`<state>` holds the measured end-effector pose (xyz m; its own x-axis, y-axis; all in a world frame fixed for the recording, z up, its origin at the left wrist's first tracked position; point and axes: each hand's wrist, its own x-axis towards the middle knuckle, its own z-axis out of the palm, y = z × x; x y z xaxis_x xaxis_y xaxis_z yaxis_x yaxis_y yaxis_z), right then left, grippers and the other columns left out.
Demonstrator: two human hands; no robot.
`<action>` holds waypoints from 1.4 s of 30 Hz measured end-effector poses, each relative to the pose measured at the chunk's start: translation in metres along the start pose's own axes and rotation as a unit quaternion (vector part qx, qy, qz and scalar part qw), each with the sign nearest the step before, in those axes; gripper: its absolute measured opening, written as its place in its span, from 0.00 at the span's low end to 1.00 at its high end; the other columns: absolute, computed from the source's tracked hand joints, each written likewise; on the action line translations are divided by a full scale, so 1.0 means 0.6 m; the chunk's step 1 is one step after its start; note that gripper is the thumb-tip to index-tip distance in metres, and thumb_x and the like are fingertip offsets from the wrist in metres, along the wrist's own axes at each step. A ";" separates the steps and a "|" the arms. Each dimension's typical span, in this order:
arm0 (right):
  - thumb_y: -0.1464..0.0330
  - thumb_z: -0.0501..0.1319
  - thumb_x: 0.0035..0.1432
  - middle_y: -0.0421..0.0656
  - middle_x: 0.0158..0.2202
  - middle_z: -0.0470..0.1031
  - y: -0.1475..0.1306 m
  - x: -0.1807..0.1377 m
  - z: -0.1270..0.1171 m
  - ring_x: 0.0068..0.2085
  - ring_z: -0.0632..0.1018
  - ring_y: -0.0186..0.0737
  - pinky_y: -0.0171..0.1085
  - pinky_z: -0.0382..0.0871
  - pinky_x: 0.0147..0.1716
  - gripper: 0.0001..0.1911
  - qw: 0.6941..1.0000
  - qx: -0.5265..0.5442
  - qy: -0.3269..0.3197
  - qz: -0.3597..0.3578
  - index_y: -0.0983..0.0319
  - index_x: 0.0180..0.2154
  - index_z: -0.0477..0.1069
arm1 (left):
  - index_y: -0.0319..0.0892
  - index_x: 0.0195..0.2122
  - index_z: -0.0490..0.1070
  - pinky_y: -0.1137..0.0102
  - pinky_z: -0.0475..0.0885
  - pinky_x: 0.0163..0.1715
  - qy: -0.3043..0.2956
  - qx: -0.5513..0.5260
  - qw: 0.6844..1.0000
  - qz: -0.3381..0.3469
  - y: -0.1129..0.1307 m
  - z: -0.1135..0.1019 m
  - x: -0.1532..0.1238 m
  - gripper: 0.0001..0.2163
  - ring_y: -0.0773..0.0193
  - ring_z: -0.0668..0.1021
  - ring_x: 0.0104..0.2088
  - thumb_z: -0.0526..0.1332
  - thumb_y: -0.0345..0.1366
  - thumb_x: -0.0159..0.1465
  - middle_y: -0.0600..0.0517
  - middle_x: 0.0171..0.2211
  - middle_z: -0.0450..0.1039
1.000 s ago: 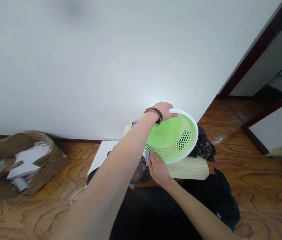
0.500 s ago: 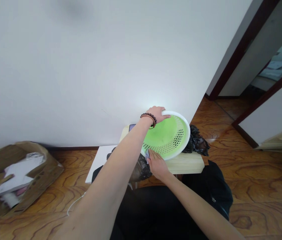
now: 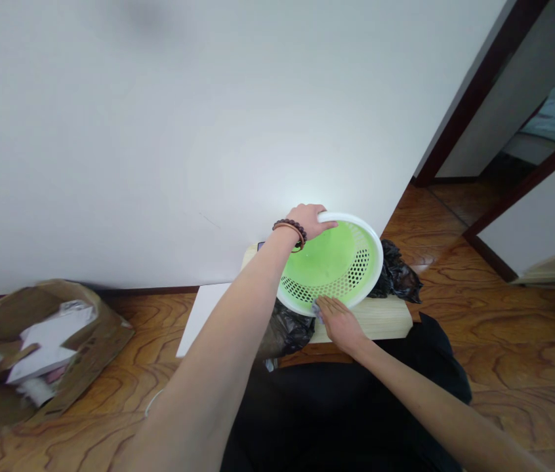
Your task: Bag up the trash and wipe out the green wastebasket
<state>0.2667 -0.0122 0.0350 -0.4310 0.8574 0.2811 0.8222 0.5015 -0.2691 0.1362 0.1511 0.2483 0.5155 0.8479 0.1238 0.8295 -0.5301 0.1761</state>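
A round green colander basket (image 3: 329,262) with a white rim stands tilted on a small light wooden stool (image 3: 380,318). My left hand (image 3: 309,219), with a bead bracelet at the wrist, grips the basket's upper rim. My right hand (image 3: 339,321) presses a small whitish cloth (image 3: 315,308) against the basket's lower rim, fingers curled over it. Most of the cloth is hidden under the fingers.
Black plastic bags lie on the stool to the right (image 3: 398,278) and hang at its left front (image 3: 287,328). A white board (image 3: 201,311) lies on the wooden floor, a cardboard box of paper scraps (image 3: 36,347) at left. White wall behind, doorway at right.
My right hand with the cloth has slid rightward along the basket's lower rim. The left hand keeps its grip on the top rim; the view shifted slightly.
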 end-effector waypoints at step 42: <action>0.67 0.50 0.62 0.51 0.57 0.62 0.012 -0.026 -0.065 0.58 0.61 0.47 0.49 0.52 0.58 0.19 0.997 -0.055 0.029 0.047 0.64 0.54 0.64 | 0.45 0.38 0.71 0.68 0.64 0.31 0.033 -0.050 0.998 -0.030 0.000 0.002 0.008 0.22 0.60 0.74 0.33 0.51 0.56 0.56 0.49 0.33 0.74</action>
<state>0.2938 -0.0264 0.0645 -0.3297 0.8906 0.3133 0.8953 0.4003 -0.1955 0.1390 0.1554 0.2476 0.4469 0.8777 0.1731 0.8314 -0.4789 0.2818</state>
